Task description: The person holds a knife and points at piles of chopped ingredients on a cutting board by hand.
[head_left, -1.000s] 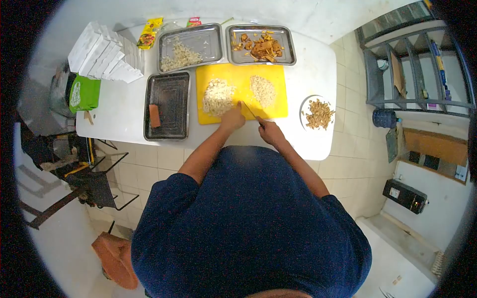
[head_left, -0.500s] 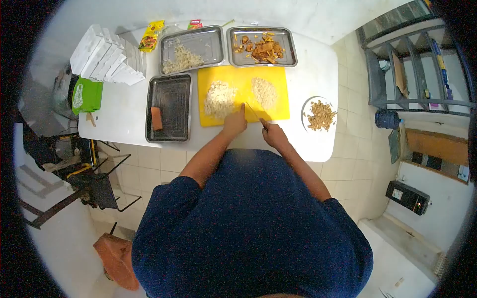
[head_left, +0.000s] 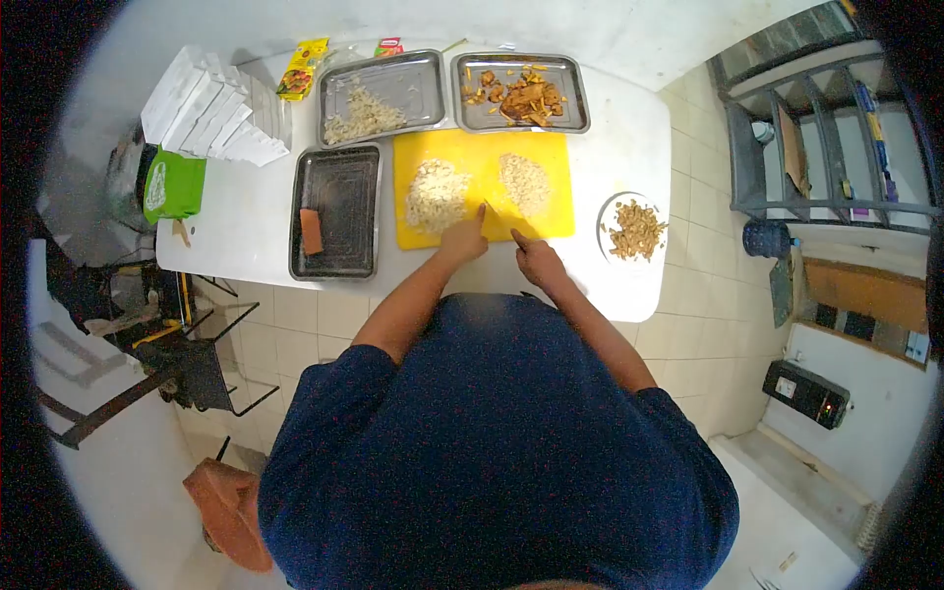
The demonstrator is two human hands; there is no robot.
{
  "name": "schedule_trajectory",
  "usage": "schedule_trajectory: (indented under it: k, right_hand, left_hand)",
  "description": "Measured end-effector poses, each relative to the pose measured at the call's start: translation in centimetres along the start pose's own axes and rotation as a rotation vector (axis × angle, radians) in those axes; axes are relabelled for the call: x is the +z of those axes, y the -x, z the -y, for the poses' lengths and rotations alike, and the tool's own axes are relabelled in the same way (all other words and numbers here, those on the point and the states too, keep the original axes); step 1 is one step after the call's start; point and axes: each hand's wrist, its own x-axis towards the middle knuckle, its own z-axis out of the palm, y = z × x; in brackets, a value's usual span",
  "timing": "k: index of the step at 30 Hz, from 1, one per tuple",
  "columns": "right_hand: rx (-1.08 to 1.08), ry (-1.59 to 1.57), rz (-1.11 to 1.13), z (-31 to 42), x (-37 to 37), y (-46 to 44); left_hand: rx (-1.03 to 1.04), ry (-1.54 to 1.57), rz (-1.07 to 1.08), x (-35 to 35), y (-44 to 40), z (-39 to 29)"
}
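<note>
Your right hand [head_left: 539, 262] grips the knife [head_left: 518, 238], prob for control; left hand [head_left: 464, 239] has its index out, can't tell the rest.

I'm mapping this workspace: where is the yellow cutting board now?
In the head view, the yellow cutting board lies on the white table, right of the dark tray, the left hand over its near edge.

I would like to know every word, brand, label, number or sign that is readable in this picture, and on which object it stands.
No text can be read with certainty.
Yellow packet: printed, too small to read.
Red and green packet: pale marking on the red part, too small to read.
Green item: white print, not legible.
Black wall unit: pale label, too small to read.
</note>
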Motion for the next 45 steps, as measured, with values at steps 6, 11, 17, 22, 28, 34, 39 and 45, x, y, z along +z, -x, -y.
schedule_trajectory:
  k: [6,11,17,22,28,34,39,45]
  right_hand:
    - [0.087,-0.04,0.081,2.1,-2.3,0.4]
    - [0.088,-0.041,0.087,1.0,-1.1,0.3]
    - [0.074,-0.015,0.09,1.4,-1.7,0.0]
    - [0.08,0.008,0.099,1.0,-1.2,0.4]
    - [0.062,-0.001,0.089,1.3,-1.6,0.3]
    - [-0.027,-0.017,0.023,0.3,-0.3,0.3]
    - [0.064,-0.031,0.087,0.9,-0.8,0.5]
    - [0.019,-0.046,0.026,0.5,-0.3,0.3]
  left_hand:
    - [-0.021,0.119,0.113,-0.3,-0.5,0.9]
    - [-0.033,0.148,0.14,-0.5,-0.8,0.7]
    - [0.005,0.152,0.089,0.6,-0.9,1.6]
    - [-0.075,0.273,0.232,-1.0,-0.8,0.9]
    - [0.006,0.305,0.207,1.0,-2.2,2.5]
    - [-0.065,0.276,0.266,-1.3,-0.4,1.1]
    - [-0.015,0.252,0.209,0.5,-1.0,2.2]
    - [0.077,0.304,0.1,3.1,-2.4,3.7]
